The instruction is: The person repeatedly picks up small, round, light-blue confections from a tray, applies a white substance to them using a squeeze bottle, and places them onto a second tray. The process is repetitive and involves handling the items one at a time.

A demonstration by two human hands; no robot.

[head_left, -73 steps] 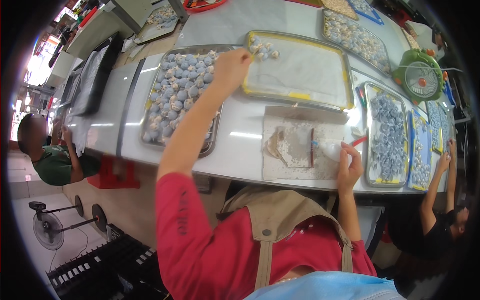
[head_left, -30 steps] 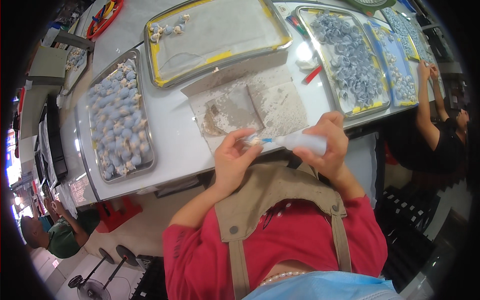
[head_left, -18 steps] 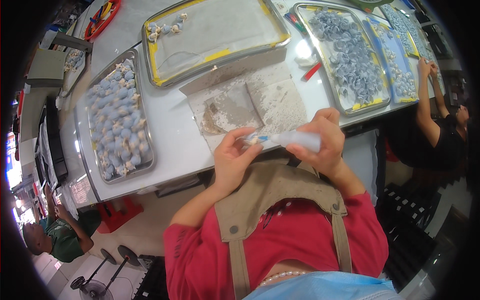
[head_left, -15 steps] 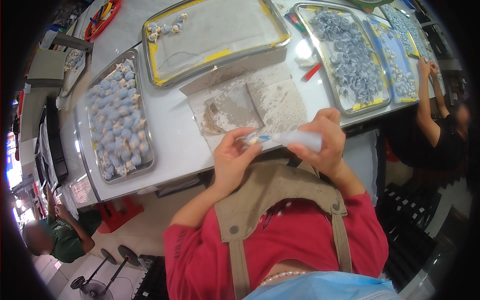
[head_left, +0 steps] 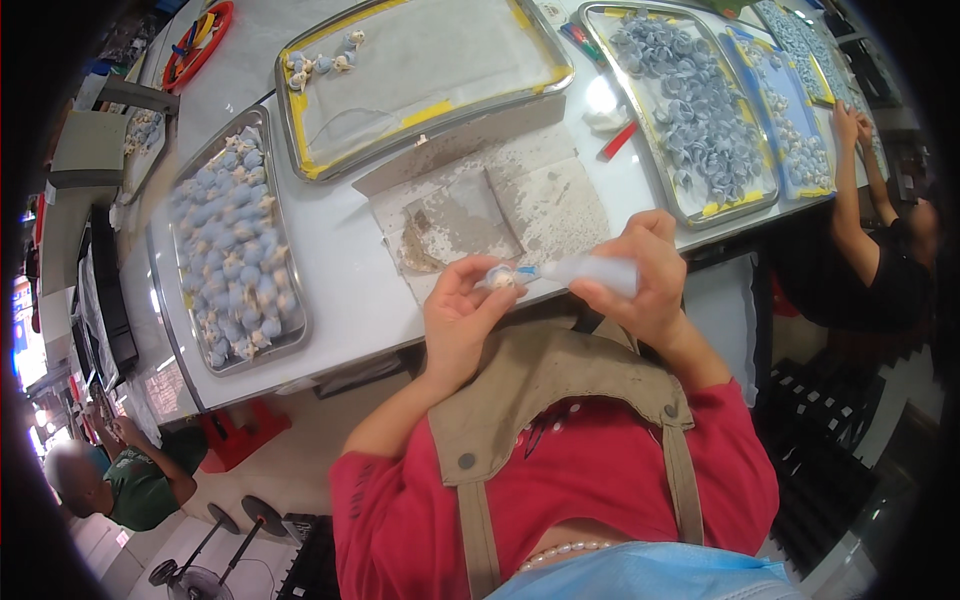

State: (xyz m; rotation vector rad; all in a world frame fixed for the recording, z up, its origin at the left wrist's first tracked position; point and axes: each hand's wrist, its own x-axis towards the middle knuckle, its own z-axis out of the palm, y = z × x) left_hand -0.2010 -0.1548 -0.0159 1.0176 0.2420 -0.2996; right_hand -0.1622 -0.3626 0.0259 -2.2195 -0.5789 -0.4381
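Note:
Between the thumb and fingers of my left hand (head_left: 462,312) is a small cream and blue-grey figurine (head_left: 502,277). My right hand (head_left: 645,275) grips a translucent white squeeze bottle (head_left: 598,272) lying almost level. Its thin blue tip (head_left: 528,270) points left and is at the figurine; whether it touches cannot be made out. Both hands are over the table's near edge, just in front of an opened-out, stained piece of cardboard (head_left: 560,195).
At the left, a metal tray (head_left: 308,325) holds many blue-and-cream figurines. A paper-lined tray (head_left: 430,75) with several figurines lies behind the cardboard. A tray of blue-grey cup-shaped pieces (head_left: 690,110) and a red tool (head_left: 620,141) are to the right. Other people sit at both sides.
The figurine has turned in my left fingers, so more of its cream side shows. The bottle has shifted slightly left. The whole view has moved a little.

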